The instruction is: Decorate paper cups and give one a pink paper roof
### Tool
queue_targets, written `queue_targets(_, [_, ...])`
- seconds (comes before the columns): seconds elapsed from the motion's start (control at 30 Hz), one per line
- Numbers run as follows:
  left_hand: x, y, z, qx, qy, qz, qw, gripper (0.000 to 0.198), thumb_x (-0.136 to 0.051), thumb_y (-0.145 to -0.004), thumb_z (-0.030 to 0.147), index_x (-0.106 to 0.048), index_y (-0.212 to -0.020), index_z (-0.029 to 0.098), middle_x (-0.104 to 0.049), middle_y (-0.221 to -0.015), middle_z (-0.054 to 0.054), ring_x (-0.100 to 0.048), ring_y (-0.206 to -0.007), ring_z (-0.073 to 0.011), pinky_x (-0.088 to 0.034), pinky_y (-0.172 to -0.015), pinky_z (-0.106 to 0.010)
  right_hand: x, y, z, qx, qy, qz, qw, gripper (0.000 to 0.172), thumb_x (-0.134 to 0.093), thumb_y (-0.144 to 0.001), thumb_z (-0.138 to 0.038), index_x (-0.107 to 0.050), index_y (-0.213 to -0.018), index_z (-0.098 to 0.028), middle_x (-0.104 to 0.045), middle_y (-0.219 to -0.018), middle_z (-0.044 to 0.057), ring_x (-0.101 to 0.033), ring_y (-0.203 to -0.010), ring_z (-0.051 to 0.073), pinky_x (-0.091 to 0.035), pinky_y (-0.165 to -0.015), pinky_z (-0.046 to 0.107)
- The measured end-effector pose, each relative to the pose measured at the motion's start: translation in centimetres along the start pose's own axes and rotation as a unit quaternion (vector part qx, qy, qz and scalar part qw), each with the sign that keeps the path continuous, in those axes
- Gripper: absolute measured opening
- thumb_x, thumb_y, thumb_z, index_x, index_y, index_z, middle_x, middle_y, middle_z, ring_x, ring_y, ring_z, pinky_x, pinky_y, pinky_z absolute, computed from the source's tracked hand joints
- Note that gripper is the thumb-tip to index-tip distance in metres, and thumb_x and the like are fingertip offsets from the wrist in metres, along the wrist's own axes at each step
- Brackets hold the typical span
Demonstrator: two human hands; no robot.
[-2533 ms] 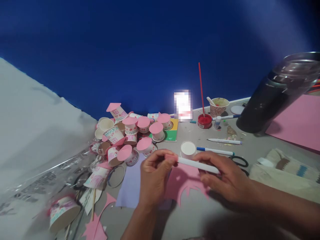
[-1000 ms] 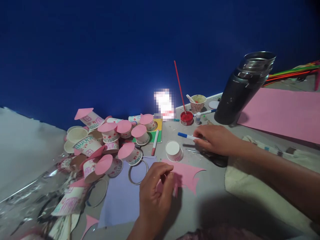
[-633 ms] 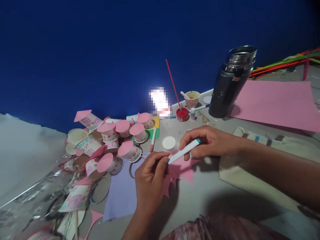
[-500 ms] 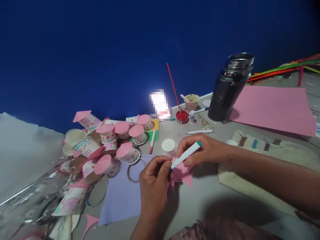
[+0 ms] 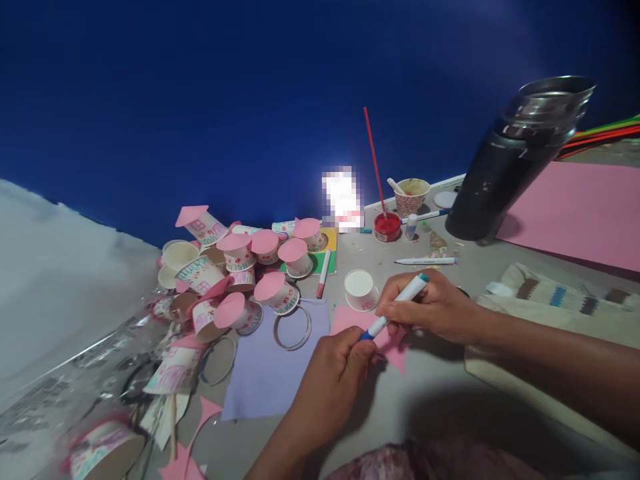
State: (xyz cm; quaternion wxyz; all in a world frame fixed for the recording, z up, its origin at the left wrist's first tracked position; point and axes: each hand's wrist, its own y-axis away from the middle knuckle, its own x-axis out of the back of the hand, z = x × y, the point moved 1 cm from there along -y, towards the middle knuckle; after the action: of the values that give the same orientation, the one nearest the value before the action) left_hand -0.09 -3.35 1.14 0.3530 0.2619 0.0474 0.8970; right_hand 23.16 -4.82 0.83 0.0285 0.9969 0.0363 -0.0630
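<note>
A white marker (image 5: pixel 400 305) with a green end and a blue end is held slantwise between my two hands. My right hand (image 5: pixel 425 307) is closed round its barrel in a pen-like grip. The fingertips of my left hand (image 5: pixel 340 370) are pinched at the blue end. Cut pink paper (image 5: pixel 347 319) with pointed edges lies on the table beneath both hands. Just beyond them stands an upturned white paper cup (image 5: pixel 360 285), with faint pink marks on its side. A lilac sheet (image 5: pixel 270 373) lies left of my left hand, bearing a cardboard ring (image 5: pixel 277 339).
Decorated paper cups with pink tops (image 5: pixel 237 247) crowd the left side. A red paint pot (image 5: pixel 387 230) holding a red stick, a patterned cup (image 5: pixel 411 200) and a dark flask (image 5: pixel 505 167) stand at the back. A cream cloth (image 5: pixel 500 340) lies under my right forearm.
The view has shifted, so the tabletop things sit farther right. My right hand has changed its hold on the marker to a pen-like grip. Both hands have moved right in the picture.
</note>
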Motion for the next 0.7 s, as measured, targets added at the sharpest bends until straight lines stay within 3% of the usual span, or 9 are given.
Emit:
queue_targets(0.03, [0.7, 0.1, -0.3, 0.006, 0.004, 0.013, 1.000, 0.043, -0.049, -0.098, 0.048, -0.054, -0.064, 0.023, -0.046, -0.051, 0.004, -0.043, -0.049, -0.0136, -0.030, -0.052, -0.026, 1.1, -0.4, -0.6, 0.033, -0.029, 0.097, 0.994, 0.027, -0.083, -0.076, -0.041, -0.067, -0.067, -0.021, -0.061, -0.051, -0.002, -0.051, -0.044, 0.011, -0.037, -0.043, 0.026])
queue_targets(0.13, [2.4, 0.0, -2.0, 0.051, 0.004, 0.083, 0.995, 0.044, -0.045, -0.100, 0.052, -0.053, -0.066, 0.024, -0.041, -0.046, 0.005, -0.040, -0.044, -0.0144, -0.031, -0.050, -0.026, 4.0, -1.3, -2.0, 0.093, -0.086, 0.204, 0.971, 0.034, -0.071, -0.087, -0.043, -0.056, -0.062, -0.025, -0.043, -0.046, -0.007, -0.035, -0.042, 0.007, -0.036, -0.047, 0.026])
queue_targets(0.2, [3.0, -0.6, -2.9, 0.040, -0.082, 0.118, 0.989, 0.038, -0.052, -0.098, 0.044, -0.059, -0.069, 0.022, -0.053, -0.056, 0.001, -0.052, -0.056, -0.0167, -0.036, -0.056, -0.026, 4.7, -1.8, -1.9, 0.085, -0.087, 0.200, 0.972, 0.037, -0.072, -0.086, -0.042, -0.054, -0.059, -0.024, -0.043, -0.047, -0.006, -0.035, -0.042, 0.007, -0.034, -0.046, 0.027])
queue_targets(0.27, [3.2, -1.4, -3.2, 0.029, -0.195, 0.153, 0.968, 0.014, -0.063, -0.091, 0.033, -0.072, -0.095, 0.023, -0.068, -0.083, -0.004, -0.064, -0.074, -0.0212, -0.042, -0.063, -0.028, 4.1, -2.0, -0.8, 0.021, -0.063, 0.157, 0.985, 0.032, -0.081, -0.077, -0.044, -0.061, -0.064, -0.023, -0.053, -0.052, -0.002, -0.043, -0.045, 0.010, -0.032, -0.043, 0.028])
queue_targets(0.37, [2.8, -2.6, -2.6, 0.012, -0.287, 0.249, 0.925, 0.046, -0.069, -0.088, 0.029, -0.063, -0.133, 0.028, -0.064, -0.123, -0.010, -0.068, -0.096, -0.0266, -0.050, -0.073, -0.034, 3.1, -2.4, 1.0, -0.016, -0.055, 0.135, 0.989, 0.033, -0.085, -0.074, -0.048, -0.067, -0.070, -0.021, -0.057, -0.054, -0.001, -0.047, -0.046, 0.011, -0.032, -0.042, 0.026])
queue_targets(0.43, [2.0, -3.5, -2.1, -0.037, -0.234, 0.264, 0.935, 0.052, -0.070, -0.089, 0.032, -0.058, -0.139, 0.026, -0.059, -0.131, -0.012, -0.066, -0.109, -0.0287, -0.053, -0.084, -0.039, 3.1, -2.8, 1.9, -0.009, -0.064, 0.151, 0.986, 0.036, -0.084, -0.075, -0.052, -0.066, -0.073, -0.020, -0.057, -0.054, -0.001, -0.046, -0.046, 0.010, -0.031, -0.041, 0.025])
queue_targets(0.53, [0.2, -5.5, -1.9, -0.066, -0.066, 0.206, 0.974, 0.075, -0.082, -0.078, 0.033, -0.049, -0.144, 0.023, -0.052, -0.146, -0.015, -0.058, -0.127, -0.0304, -0.051, -0.099, -0.043, 3.8, -3.3, 2.6, 0.006, -0.081, 0.182, 0.980, 0.042, -0.084, -0.073, -0.057, -0.064, -0.076, -0.021, -0.055, -0.055, -0.003, -0.043, -0.045, 0.009, -0.028, -0.039, 0.024])
queue_targets(0.6, [-0.6, -6.7, -2.0, -0.045, 0.035, 0.192, 0.980, 0.067, -0.082, -0.077, 0.031, -0.053, -0.136, 0.020, -0.057, -0.142, -0.016, -0.062, -0.121, -0.0287, -0.050, -0.100, -0.043, 4.1, -3.6, 2.9, 0.011, -0.091, 0.194, 0.977, 0.043, -0.083, -0.073, -0.059, -0.064, -0.076, -0.021, -0.052, -0.053, -0.004, -0.039, -0.044, 0.008, -0.026, -0.039, 0.024])
queue_targets(0.7, [-0.5, -7.5, -2.2, -0.067, 0.168, 0.190, 0.965, 0.047, -0.081, -0.078, 0.029, -0.062, -0.121, 0.020, -0.068, -0.124, -0.009, -0.066, -0.109, -0.0227, -0.051, -0.097, -0.037, 4.1, -3.7, 3.1, 0.019, -0.100, 0.201, 0.974, 0.042, -0.084, -0.073, -0.058, -0.064, -0.076, -0.020, -0.052, -0.054, -0.004, -0.040, -0.045, 0.008, -0.027, -0.040, 0.024])
